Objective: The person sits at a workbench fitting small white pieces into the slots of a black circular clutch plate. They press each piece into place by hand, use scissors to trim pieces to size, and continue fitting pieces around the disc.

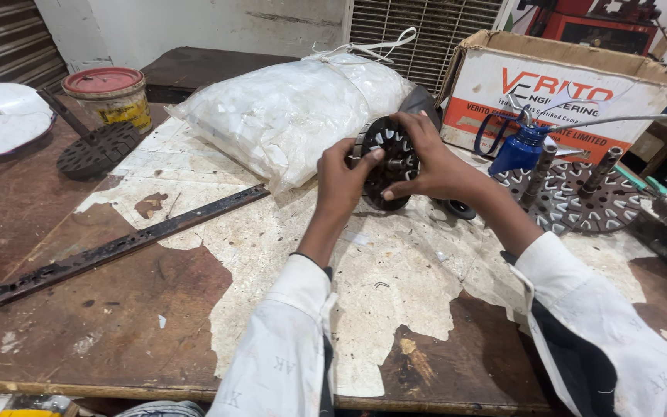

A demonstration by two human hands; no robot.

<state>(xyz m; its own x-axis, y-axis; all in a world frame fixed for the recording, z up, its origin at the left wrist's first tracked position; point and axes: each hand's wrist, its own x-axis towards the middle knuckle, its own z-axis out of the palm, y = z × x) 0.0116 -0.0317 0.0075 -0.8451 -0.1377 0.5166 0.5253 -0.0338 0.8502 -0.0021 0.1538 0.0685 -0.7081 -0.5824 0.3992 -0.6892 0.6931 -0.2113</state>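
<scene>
Holding round black slotted metal disc (389, 161) upright between both hands' closed fingers, left hand (339, 184), right hand (434, 166); matching discs (580, 202) lie far right.

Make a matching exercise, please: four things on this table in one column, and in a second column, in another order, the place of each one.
Things:
1. red-lidded can
2. blue oil can
3. long dark metal bar
4. black slotted disc

Places:
A. held upright between the left hand and the right hand
B. far left of the table, behind a flat dark disc
C. lying diagonally across the table, left of the arms
D. in front of the cardboard box, on the right

Pairs: 1-B, 2-D, 3-C, 4-A
</scene>
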